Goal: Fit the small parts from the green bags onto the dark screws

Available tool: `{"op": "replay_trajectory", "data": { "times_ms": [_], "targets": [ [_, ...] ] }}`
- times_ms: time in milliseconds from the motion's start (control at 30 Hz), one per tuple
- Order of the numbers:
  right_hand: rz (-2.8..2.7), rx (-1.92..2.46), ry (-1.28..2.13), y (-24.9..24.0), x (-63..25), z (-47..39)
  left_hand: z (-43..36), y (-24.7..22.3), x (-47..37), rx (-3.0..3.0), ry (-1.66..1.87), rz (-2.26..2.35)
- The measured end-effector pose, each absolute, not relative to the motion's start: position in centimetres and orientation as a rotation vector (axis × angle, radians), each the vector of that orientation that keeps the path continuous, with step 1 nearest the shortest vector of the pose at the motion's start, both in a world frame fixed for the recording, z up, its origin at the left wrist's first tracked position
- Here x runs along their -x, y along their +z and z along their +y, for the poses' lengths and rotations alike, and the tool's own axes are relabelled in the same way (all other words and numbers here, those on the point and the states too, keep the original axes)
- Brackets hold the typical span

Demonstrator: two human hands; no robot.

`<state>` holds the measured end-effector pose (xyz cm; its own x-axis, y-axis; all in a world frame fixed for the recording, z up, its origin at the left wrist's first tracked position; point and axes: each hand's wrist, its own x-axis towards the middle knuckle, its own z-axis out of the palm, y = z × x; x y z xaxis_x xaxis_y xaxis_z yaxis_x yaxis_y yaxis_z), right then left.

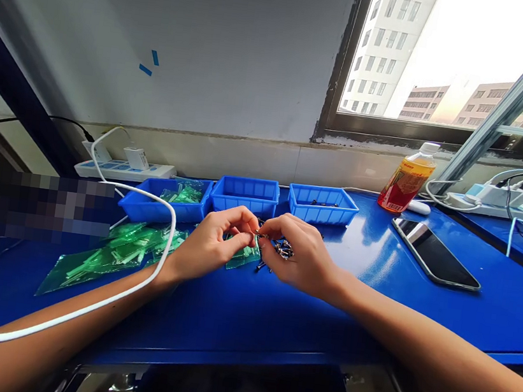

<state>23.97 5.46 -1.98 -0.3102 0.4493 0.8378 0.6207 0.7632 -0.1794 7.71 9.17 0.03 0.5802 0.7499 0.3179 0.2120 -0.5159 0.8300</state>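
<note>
My left hand [215,238] and my right hand [304,256] meet over the middle of the blue table, thumbs and forefingers pinched close together. Between their fingertips is a small metal part [258,233], too small and covered for its kind to show. Partly behind my right hand lies a loose pile of small dark, shiny metal pieces [283,248] that look like screws. Below my fingertips is a green clear bag [244,258]. More green bags [124,245] with pale slim sticks inside spread out left of my left hand.
Three blue bins stand along the back: a left bin [163,211] with green bags, a middle bin [244,205], and a right bin [321,214] with dark bits. A white cable [173,229] crosses my left forearm. Rightward are a drink bottle [407,180] and a phone [437,254].
</note>
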Motion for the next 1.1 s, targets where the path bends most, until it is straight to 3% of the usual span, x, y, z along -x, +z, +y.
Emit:
{"op": "replay_trajectory", "data": {
  "times_ms": [1100],
  "targets": [
    [-1.967,0.767,-0.261,-1.79,-23.76,5.33,9.18,0.19,-7.64,-2.094,0.915,0.732]
  ]
}}
